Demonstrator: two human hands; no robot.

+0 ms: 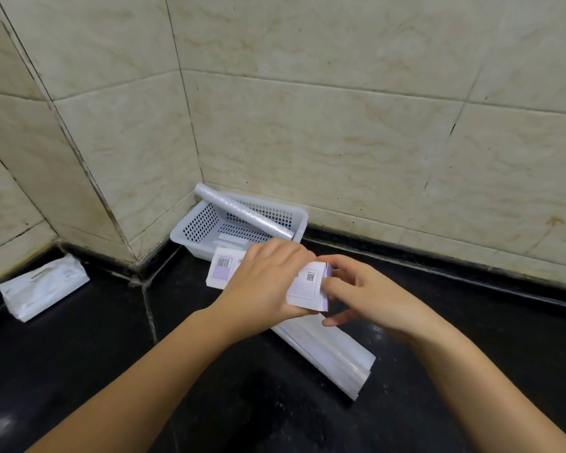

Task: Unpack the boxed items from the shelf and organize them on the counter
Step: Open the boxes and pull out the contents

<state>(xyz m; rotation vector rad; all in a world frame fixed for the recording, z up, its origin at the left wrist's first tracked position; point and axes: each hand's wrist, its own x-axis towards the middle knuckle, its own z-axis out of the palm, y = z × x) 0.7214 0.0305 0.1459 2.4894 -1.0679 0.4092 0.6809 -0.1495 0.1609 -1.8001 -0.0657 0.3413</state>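
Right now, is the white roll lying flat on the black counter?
No. The white roll rests diagonally across the rim of the white basket.

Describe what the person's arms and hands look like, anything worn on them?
Both arms are bare from the bottom of the frame to the wrists, with no sleeves in view. The left hand and the right hand wear no gloves, and no watch, bracelet or ring shows. The fingers are bare, and the nails look short and unpainted.

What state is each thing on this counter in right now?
Box: held off the counter in both hands.
Left hand: grip closed over the box.
Right hand: fingers at its end.
Basket: upright.
Roll: lying across the basket.
Left packet: flat.
Plastic bags: flat.
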